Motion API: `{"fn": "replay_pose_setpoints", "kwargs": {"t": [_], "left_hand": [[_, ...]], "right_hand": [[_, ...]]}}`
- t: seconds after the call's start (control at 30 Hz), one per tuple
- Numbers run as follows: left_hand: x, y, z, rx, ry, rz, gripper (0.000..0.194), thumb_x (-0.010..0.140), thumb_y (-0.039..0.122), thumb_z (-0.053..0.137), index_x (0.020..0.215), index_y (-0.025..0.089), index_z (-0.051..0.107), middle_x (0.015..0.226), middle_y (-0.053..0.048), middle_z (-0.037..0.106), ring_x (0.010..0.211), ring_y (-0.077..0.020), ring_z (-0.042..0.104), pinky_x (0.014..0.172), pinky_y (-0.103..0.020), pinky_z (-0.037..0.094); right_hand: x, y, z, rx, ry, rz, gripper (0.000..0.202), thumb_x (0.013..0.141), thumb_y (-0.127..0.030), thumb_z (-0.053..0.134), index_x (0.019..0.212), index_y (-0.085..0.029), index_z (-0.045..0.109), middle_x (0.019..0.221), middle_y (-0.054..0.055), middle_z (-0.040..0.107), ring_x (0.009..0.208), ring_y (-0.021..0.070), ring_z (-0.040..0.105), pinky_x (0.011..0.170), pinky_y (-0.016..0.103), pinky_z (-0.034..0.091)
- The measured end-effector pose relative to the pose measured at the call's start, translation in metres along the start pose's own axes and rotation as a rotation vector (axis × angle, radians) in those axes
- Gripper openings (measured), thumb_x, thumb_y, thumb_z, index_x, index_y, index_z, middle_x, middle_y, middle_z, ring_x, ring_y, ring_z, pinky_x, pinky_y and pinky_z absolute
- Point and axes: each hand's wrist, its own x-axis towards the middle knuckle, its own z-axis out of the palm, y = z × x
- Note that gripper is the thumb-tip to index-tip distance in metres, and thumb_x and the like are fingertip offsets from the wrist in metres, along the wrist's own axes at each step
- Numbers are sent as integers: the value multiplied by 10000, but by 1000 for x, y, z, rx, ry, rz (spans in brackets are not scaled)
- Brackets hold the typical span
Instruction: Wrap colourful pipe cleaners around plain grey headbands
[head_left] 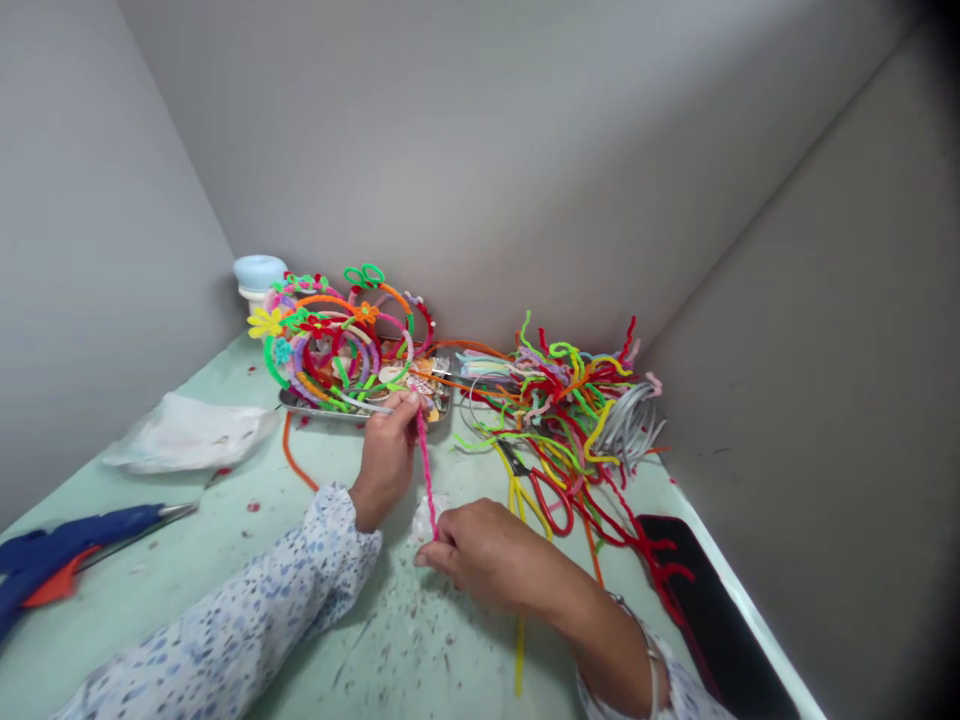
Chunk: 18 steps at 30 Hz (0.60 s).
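Observation:
A bright pink pipe cleaner [426,462] with a twisted look runs between my two hands above the table. My left hand [386,455] pinches its upper end, and a thin grey strip meets the same fingers; whether they grip it too is hard to make out. Lower down, my right hand [480,552] is closed on the other end with thumb and forefinger. Behind my left hand lies a metal tray [322,408] with finished pipe cleaner headbands [337,340] decorated with flowers and bows. A small clear plastic piece [424,520] sits beside my right fingertips.
Loose coloured pipe cleaners [570,385] and grey bands [634,425] heap at the back right, with red-handled scissors [551,500] in front. A dark phone [720,610] lies along the right edge. At left are a blue glue gun [82,535], a plastic bag [199,430] and a blue-lidded container [259,272].

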Motion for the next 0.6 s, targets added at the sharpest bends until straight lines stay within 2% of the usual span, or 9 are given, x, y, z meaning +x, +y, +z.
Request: {"fn": "replay_pose_setpoints", "kwargs": {"t": [0.3, 0.6], "left_hand": [[3, 9, 2, -11, 3, 29, 175, 778, 257, 618, 652, 153, 557, 660, 15, 499, 585, -84, 436, 562, -207, 353], [-1, 16, 8, -1, -27, 41, 153, 783, 245, 613, 665, 155, 579, 667, 11, 506, 580, -85, 438, 545, -207, 352]], "right_hand": [[-1, -2, 6, -48, 77, -105, 389, 886, -475, 517, 743, -155, 686, 723, 59, 674, 604, 137, 553, 514, 258, 257], [-1, -4, 7, -49, 31, -125, 436, 899, -499, 463, 760, -161, 700, 767, 85, 701, 687, 173, 594, 512, 264, 243]]}}
